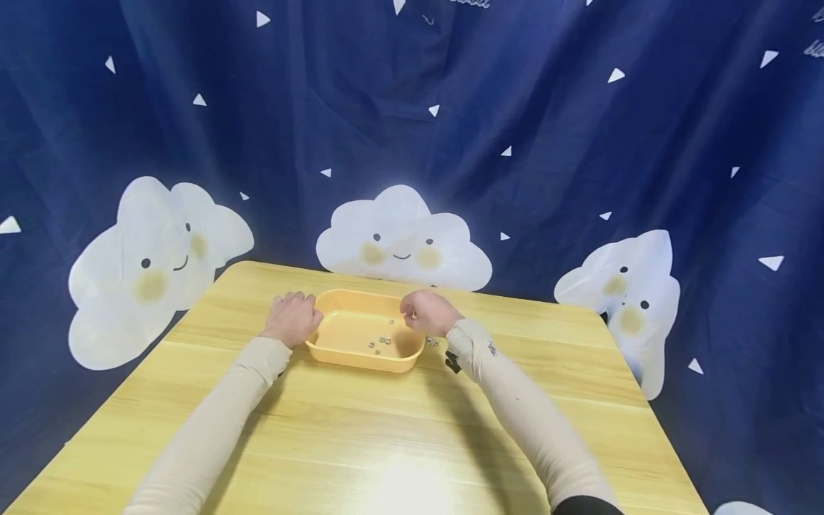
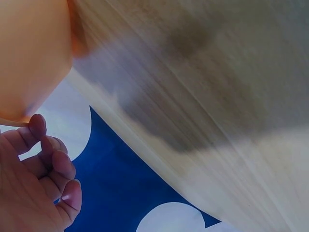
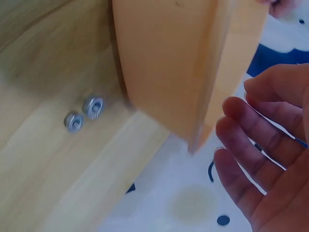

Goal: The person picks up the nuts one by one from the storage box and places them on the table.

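Observation:
A shallow yellow-orange plastic tray [image 1: 360,361] sits on the table, with several small metal nuts [image 1: 387,340] scattered on its floor. At the tray's left end my left hand [image 1: 292,319] grips the rim; the left wrist view shows its curled fingers [image 2: 64,164] at the rim's edge. Over the right end of the tray hovers my right hand [image 1: 433,312]. Its fingers [image 3: 246,125] are loosely bent, and I see nothing held between them. Two silver flanged nuts [image 3: 93,107] lie on the wood just outside the tray's right wall, beneath my right wrist.
The light wooden table [image 1: 360,443] extends toward me and to both sides. Behind its far edge hangs a dark blue curtain [image 1: 386,143] printed with white clouds and triangles. A small black item [image 1: 453,362] shows at the right cuff.

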Tool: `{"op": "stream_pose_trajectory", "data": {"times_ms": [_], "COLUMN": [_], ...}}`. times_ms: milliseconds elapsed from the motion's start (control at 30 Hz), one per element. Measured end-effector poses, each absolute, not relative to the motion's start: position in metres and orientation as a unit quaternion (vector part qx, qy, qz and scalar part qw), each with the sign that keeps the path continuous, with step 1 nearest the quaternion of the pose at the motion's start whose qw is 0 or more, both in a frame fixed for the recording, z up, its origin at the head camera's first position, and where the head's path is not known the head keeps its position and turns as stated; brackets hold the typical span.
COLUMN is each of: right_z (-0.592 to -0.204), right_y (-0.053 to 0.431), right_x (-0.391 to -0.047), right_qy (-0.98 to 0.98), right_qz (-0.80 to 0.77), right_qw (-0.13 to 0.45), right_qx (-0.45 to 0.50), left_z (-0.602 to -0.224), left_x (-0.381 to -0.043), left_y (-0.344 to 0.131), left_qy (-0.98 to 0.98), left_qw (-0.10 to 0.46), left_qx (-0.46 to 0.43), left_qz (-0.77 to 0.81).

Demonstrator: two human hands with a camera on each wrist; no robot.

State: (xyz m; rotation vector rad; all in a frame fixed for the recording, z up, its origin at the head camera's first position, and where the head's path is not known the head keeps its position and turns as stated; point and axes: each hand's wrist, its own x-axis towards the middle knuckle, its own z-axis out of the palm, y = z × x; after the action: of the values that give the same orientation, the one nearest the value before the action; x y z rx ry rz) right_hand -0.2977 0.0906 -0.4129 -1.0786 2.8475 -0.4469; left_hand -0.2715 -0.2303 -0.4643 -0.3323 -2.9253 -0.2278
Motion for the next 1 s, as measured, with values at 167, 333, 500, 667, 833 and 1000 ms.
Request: {"op": "stream_pose_trajectory", "data": {"times_ms": [167,333,500,667,833,1000], "right_z": [-0.424,-0.431,-0.441,-0.452,-0.456,-0.456], "right_y": [0.078,0.068,0.061,0.060,0.060,0.057], "right_x": [-0.298,-0.297,-0.298,-0.301,-0.301,-0.296], "right_qy": [0.930,0.933,0.934,0.935,0.935,0.934], "right_qz": [-0.120,-0.105,-0.088,-0.075,-0.074,-0.065], "right_qw": [0.064,0.081,0.077,0.067,0.075,0.071], "right_qx": [-0.342,-0.334,-0.339,-0.341,-0.340,-0.345], "left_z": [-0.466,-0.465,-0.467,-0.471,-0.473,-0.472], "left_x": [-0.270,-0.270,-0.271,-0.274,-0.275,-0.275], "left_y": [-0.230,-0.229,-0.231,-0.232,-0.234,-0.235], "left_qy": [-0.986,-0.984,-0.984,-0.983,-0.984,-0.984], "left_qw": [0.096,0.111,0.119,0.120,0.112,0.106], "left_qx": [-0.109,-0.110,-0.109,-0.109,-0.107,-0.105], "left_qz": [-0.083,-0.081,-0.077,-0.086,-0.091,-0.096]}}
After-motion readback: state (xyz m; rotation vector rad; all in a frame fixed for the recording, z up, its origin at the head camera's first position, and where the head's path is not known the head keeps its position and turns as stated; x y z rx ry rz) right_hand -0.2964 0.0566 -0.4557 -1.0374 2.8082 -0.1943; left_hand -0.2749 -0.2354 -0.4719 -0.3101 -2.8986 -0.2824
